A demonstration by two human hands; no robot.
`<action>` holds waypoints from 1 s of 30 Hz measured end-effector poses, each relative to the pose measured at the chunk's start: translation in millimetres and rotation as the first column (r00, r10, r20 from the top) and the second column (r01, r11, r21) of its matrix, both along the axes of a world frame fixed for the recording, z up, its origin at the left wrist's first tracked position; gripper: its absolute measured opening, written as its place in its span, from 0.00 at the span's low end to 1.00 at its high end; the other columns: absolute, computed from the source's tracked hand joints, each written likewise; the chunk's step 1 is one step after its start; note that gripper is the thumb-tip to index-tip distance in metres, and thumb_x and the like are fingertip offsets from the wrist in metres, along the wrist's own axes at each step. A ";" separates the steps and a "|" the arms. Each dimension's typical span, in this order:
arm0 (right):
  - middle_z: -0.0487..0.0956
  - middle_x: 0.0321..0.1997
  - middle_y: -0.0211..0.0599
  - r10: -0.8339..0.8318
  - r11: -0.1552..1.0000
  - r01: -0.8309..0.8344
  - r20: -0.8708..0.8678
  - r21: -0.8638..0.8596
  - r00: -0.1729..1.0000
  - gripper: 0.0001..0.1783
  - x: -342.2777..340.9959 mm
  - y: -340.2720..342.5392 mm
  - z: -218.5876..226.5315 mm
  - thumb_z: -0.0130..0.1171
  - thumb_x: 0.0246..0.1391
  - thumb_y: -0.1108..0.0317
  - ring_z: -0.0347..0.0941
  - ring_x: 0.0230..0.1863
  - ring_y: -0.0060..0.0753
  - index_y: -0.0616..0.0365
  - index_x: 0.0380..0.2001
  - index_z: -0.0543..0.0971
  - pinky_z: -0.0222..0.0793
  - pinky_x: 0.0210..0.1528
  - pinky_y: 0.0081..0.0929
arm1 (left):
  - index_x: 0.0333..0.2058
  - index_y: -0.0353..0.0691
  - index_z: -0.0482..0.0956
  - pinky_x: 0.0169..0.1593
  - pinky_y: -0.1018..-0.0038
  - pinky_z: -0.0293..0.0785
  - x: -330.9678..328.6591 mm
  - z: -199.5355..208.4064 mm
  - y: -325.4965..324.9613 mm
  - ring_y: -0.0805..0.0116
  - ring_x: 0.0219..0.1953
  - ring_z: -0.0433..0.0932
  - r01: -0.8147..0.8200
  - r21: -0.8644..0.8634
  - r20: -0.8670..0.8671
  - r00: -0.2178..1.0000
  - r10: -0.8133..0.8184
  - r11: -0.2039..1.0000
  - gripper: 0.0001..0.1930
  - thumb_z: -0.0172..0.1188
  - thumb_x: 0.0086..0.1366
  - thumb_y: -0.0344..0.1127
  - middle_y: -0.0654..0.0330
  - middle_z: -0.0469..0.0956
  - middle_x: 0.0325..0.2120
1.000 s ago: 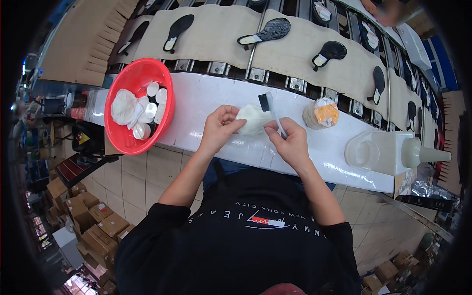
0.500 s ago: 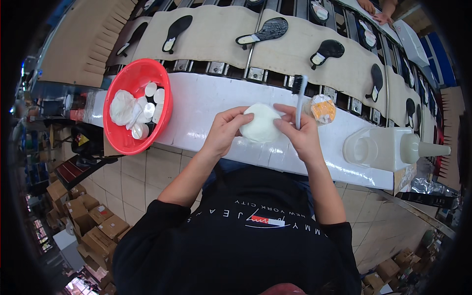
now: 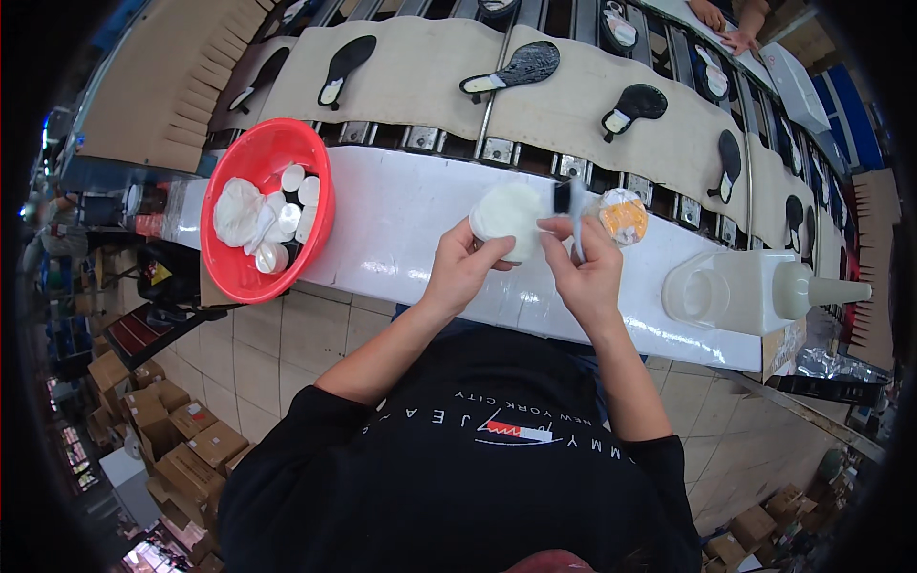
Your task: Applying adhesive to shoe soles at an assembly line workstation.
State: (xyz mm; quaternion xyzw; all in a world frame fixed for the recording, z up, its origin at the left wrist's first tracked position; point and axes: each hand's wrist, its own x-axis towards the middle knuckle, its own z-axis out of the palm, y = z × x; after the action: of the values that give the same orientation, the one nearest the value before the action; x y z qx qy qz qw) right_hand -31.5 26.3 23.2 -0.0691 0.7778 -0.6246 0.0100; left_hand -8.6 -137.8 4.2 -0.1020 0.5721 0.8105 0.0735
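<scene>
My left hand (image 3: 460,267) grips the lower edge of a round white cloth-like pad (image 3: 506,212), thumb on top and fingers beneath. The pad is held above the white worktable (image 3: 382,224). Upright in my right hand (image 3: 592,272) is a small brush (image 3: 576,202) with a pale handle and black bristles. Its bristle end is beside the pad's right edge. The right fingertips are close to the pad; I cannot tell whether they touch it. Just right of the brush stands a small round container (image 3: 623,218) with a white and orange top.
A red basin (image 3: 328,181) at left holds white cloth and several round white-topped pieces. At right sits a translucent plastic container (image 3: 731,286) with a nozzle bottle (image 3: 795,289). Beyond the table, black shoe soles (image 3: 523,69) lie on a beige conveyor. Another person's hands (image 3: 731,29) are at far right.
My right hand has come off the pad and moved slightly right, and the brush has tilted. My left hand has moved a little lower, to the pad's lower edge.
</scene>
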 end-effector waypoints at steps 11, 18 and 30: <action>0.78 0.31 0.37 0.304 0.936 -0.235 -0.263 0.264 0.915 0.09 -7.8 7.0 7.6 0.60 0.37 0.78 0.76 0.30 0.36 0.60 0.28 0.78 0.70 0.29 0.26 | 0.36 0.30 0.74 0.32 0.73 0.80 -10.0 7.9 -21.2 0.64 0.30 0.80 0.095 0.288 0.303 0.935 -0.185 0.953 0.13 0.51 0.60 0.36 0.53 0.77 0.29; 0.77 0.28 0.37 0.397 0.877 -0.325 -0.150 0.354 0.906 0.09 -8.3 7.4 12.2 0.60 0.35 0.78 0.75 0.27 0.39 0.58 0.26 0.76 0.69 0.28 0.29 | 0.36 0.32 0.75 0.33 0.73 0.81 -3.8 4.1 -23.3 0.66 0.28 0.80 0.089 0.388 0.325 0.918 -0.227 0.917 0.13 0.53 0.60 0.38 0.55 0.77 0.28; 0.73 0.26 0.39 0.393 0.874 -0.382 0.027 0.299 0.919 0.10 -5.0 4.8 10.6 0.58 0.38 0.74 0.70 0.24 0.38 0.59 0.27 0.70 0.65 0.26 0.29 | 0.40 0.32 0.73 0.36 0.71 0.79 -10.4 6.1 -18.2 0.65 0.28 0.80 0.157 0.284 0.380 0.887 -0.262 0.946 0.16 0.57 0.57 0.38 0.56 0.78 0.28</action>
State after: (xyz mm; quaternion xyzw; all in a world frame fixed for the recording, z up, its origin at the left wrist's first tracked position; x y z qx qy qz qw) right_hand -36.4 31.1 33.9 -0.2317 0.8335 -0.4840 0.1318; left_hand -19.0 -156.0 10.3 -0.1981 0.4465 0.8221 0.2924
